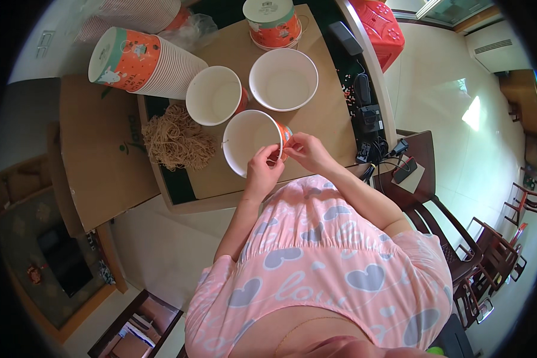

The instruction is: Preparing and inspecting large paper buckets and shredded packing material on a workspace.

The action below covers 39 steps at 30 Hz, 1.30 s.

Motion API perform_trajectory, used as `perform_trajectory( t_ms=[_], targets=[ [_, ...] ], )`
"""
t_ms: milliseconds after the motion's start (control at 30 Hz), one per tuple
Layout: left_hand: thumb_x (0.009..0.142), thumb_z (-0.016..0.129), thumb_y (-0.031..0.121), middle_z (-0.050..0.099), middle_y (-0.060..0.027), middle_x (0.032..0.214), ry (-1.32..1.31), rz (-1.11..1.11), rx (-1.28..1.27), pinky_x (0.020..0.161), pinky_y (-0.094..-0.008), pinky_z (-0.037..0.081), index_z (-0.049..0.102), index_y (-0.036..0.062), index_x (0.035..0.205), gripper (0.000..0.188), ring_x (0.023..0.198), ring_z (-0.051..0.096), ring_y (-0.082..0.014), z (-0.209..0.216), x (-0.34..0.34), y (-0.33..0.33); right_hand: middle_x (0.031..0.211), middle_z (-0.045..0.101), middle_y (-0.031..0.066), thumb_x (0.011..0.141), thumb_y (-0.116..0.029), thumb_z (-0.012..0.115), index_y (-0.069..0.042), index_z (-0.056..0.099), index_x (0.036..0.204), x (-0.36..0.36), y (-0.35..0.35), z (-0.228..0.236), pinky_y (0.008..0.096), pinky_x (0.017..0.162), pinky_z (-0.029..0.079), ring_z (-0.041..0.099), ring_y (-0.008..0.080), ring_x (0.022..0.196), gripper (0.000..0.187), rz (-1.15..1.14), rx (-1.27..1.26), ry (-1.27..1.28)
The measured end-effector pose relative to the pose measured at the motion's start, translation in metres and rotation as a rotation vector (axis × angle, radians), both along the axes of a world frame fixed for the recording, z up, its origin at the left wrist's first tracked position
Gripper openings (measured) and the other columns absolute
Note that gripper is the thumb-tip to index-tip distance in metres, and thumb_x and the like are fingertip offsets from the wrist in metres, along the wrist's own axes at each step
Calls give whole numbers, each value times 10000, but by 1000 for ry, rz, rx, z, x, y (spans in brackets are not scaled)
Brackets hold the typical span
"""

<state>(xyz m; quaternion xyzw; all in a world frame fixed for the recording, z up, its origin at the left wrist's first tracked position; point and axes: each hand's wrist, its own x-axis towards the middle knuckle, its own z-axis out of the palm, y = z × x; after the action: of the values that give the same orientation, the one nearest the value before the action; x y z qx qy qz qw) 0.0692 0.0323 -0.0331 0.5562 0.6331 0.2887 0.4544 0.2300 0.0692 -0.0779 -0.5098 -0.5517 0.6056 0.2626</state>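
A white-lined paper bucket (247,138) with an orange printed outside is tilted toward me at the table's near edge. My left hand (265,171) is closed on its near rim, fingertips at the lip. My right hand (309,153) pinches close against the bucket's orange side, just right of the left fingers; what is between its fingertips is too small to make out. A short bit of cord shows at the rim's left side. Two more open buckets, a smaller one (213,95) and a wider one (284,80), stand just beyond. A tangled heap of tan cord (178,138) lies to the left.
A long nested stack of paper buckets (167,67) lies at the far left. An upside-down bucket (271,30) stands at the back with cord around it. Black adapters and cables (370,119) line the table's right edge. A cardboard box (104,161) stands left; a wooden chair (420,155) is at right.
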Motion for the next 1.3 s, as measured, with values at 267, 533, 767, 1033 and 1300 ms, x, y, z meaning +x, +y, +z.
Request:
perform_trajectory(
  t_ms=[267,533,767,1033,1300],
  targets=[
    [845,582,5,655,-116,990,-50,4,2,717,-280,537,621,-30,1078,239,816,663,-179,0,3,1,772,670,115,818,-125,673,6,649,879,4,0,0,318,660,505,642,189,715,146,15,-1,-19],
    [827,598,28,647,-166,839,216,-180,260,687,-376,492,649,-7,898,95,776,631,-326,-26,10,5,737,671,95,828,-114,669,12,661,887,20,-5,-17,292,629,501,640,150,686,139,88,-30,-68],
    [841,592,44,654,-127,799,90,-83,56,631,-324,507,614,-8,836,57,707,649,-220,-36,20,7,728,663,96,863,-96,637,24,593,892,29,-15,-6,262,626,505,629,127,675,131,10,-299,146],
    [898,507,35,651,-108,824,-437,58,-404,659,-289,530,561,-10,942,83,714,639,-170,-80,9,12,745,641,160,845,-141,583,-71,570,952,7,-49,46,411,614,504,649,320,695,129,364,173,-185],
    [925,497,112,598,-93,777,-1053,82,-882,355,-212,338,530,35,1010,119,525,530,-102,-77,-4,8,815,669,138,838,-220,615,-90,616,901,3,19,50,409,650,511,655,328,750,144,352,307,-495]
  ],
)
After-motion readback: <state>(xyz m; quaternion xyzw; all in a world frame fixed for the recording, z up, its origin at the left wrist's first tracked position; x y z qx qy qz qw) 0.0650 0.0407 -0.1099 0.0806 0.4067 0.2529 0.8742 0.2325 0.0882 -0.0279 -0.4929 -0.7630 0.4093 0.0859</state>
